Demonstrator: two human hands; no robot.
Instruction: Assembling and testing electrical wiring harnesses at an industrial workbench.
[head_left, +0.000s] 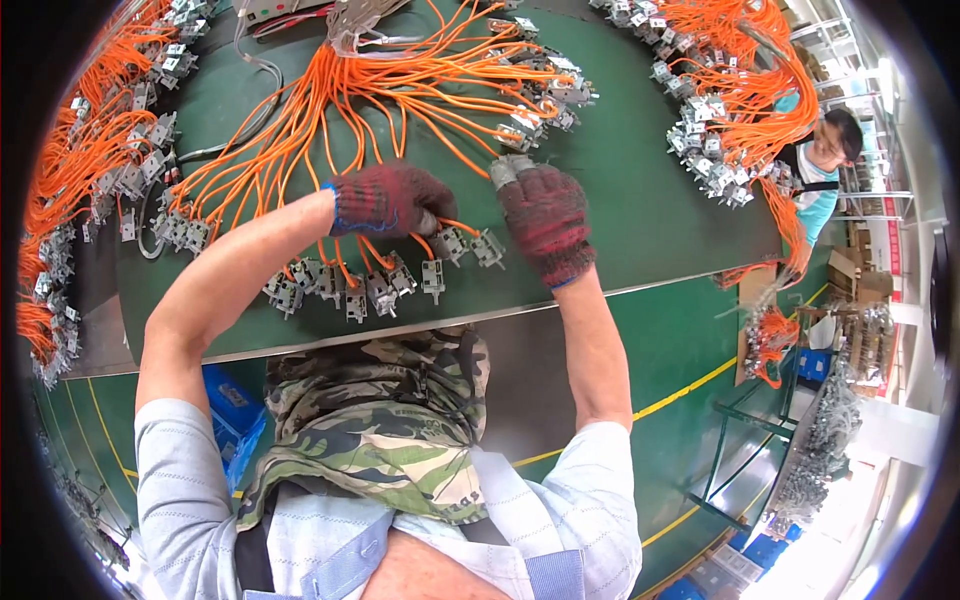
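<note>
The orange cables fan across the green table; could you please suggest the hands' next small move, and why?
Perhaps the right hand should guide the orange cable reaching it toward the metal connectors along the near edge: it lies apart, while the left hand covers other orange cables leading there.

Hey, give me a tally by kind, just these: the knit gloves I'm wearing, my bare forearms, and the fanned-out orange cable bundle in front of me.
Dark red knit gloves: 2
Bare forearms: 2
Fanned-out orange cable bundle: 1
Total: 5
The metal end fittings overlap too much for a sure count.
</note>
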